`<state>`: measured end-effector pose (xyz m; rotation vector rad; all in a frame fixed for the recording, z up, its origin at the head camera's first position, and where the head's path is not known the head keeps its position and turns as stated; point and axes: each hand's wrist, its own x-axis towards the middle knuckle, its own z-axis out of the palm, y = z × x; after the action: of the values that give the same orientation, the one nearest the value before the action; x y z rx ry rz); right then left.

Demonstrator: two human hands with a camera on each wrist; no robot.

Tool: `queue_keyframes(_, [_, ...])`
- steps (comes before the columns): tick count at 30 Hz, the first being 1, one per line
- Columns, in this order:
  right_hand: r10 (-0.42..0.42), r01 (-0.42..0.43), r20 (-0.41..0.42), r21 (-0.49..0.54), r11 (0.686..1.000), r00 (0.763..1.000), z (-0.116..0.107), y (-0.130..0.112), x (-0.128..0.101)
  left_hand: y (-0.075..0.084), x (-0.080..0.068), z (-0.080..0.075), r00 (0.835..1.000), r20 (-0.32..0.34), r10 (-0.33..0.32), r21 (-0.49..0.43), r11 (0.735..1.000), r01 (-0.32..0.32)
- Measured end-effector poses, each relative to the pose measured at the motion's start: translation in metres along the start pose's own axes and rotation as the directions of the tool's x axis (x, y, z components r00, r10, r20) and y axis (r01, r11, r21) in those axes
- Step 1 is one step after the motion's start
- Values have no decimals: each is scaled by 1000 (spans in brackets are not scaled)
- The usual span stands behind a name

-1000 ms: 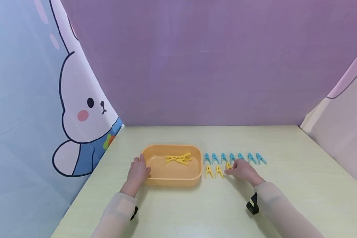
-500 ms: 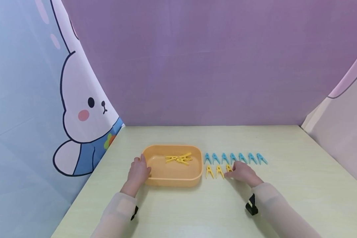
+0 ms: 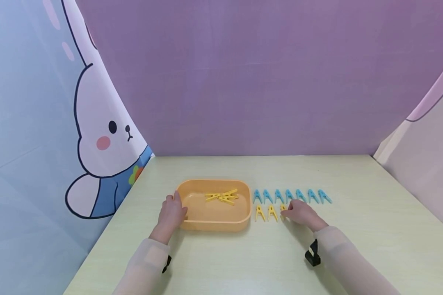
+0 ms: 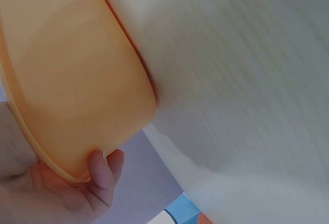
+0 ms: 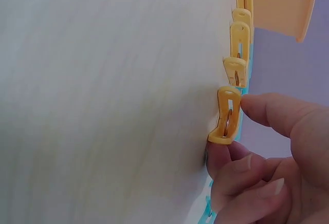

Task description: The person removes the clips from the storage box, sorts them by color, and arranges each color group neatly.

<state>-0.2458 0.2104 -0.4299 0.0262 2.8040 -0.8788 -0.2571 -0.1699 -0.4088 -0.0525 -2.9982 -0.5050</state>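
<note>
My left hand [image 3: 172, 211] grips the left rim of an orange plastic basin [image 3: 215, 225]. In the left wrist view its fingers [image 4: 101, 170] curl over the basin's edge. Inside the basin lie several yellow clothespins [image 3: 223, 197] in a loose heap. To the right, my right hand [image 3: 302, 214] pinches a yellow clothespin [image 5: 229, 113] at table level, with a fingertip on either side of it. Two more yellow clothespins [image 3: 259, 213] lie to its left in the same row. Behind them runs a row of several blue clothespins [image 3: 278, 196], legs pointing towards me.
Everything stands on a pale wood-grain table [image 3: 221, 262]. A purple backdrop [image 3: 258, 82] rises at its far edge, and a printed rabbit panel [image 3: 107, 151] closes off the left side. A black band [image 3: 312, 254] hangs at the right sleeve.
The right fingertips have drawn back slightly to the right, showing more of the third yellow clothespin, which stands in line with the other two. The left hand and basin stay put.
</note>
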Motion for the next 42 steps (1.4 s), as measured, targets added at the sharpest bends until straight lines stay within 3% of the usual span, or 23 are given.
queue_keyframes(9, [1,-1,9,13,1000,1000,1,-2,3,-1,0,0,1000,-12,4,3,1000,-4])
queue_keyframes(18, [18,-18,-8,15,1000,1000,-14,-6,11,1,0,-1,1000,-12,4,-13,1000,-4])
queue_keyframes(28, [-46,51,-44,119,992,998,-22,-17,9,2,0,-1,1000,-3,0,-14,1000,0])
queue_keyframes(42, [-89,95,-66,101,990,994,-30,-26,12,2,-2,0,1000,-12,-1,-20,1000,1])
